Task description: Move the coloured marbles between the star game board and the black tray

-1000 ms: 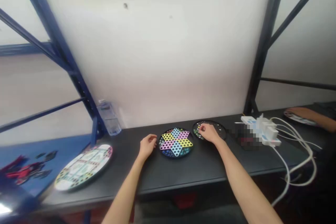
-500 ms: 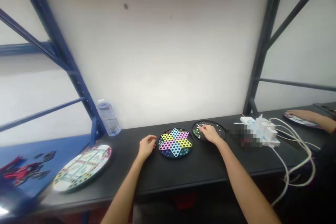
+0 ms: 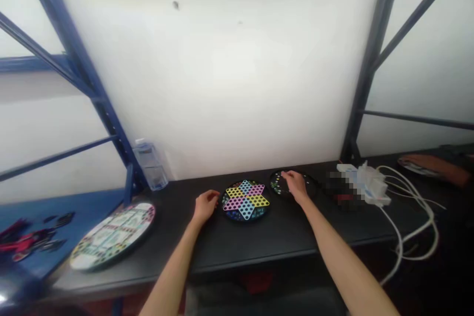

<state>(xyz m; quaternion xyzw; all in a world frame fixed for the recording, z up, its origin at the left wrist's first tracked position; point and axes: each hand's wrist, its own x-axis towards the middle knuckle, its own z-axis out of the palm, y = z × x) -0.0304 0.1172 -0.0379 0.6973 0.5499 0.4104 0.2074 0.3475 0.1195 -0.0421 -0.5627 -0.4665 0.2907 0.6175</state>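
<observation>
A: What has changed in the last second?

B: Very little. The right hand [image 3: 296, 185] is still over the black tray [image 3: 310, 188] of small coloured pieces, at the tray's left side. It has crept a little toward the far rim, and its fingers [image 3: 286, 176] point down into the pieces.

A: Are they pinching one?

B: I cannot tell. They are bent close together, but the pieces are too small and blurred to tell whether one is held.

A: And the left hand [image 3: 205, 206]?

B: It has stayed where it was, just beside the left rim of the star board [image 3: 245, 199], fingers curled in toward the palm with nothing showing in them.

A: Where is the board?

B: It lies flat on the table [image 3: 281, 237], between the two hands, with the tray touching or nearly touching its far right edge. Judging by that, the picking at the tray goes on and the board looks the same as before.

A: Anything else nearby?

B: A water bottle [image 3: 150, 164] stands at the far left, and a round board [image 3: 111, 229] lies nearer on the left. A power strip [image 3: 365, 185] with white cables is on the right, with another person's arm [image 3: 433, 164] beyond it.
</observation>
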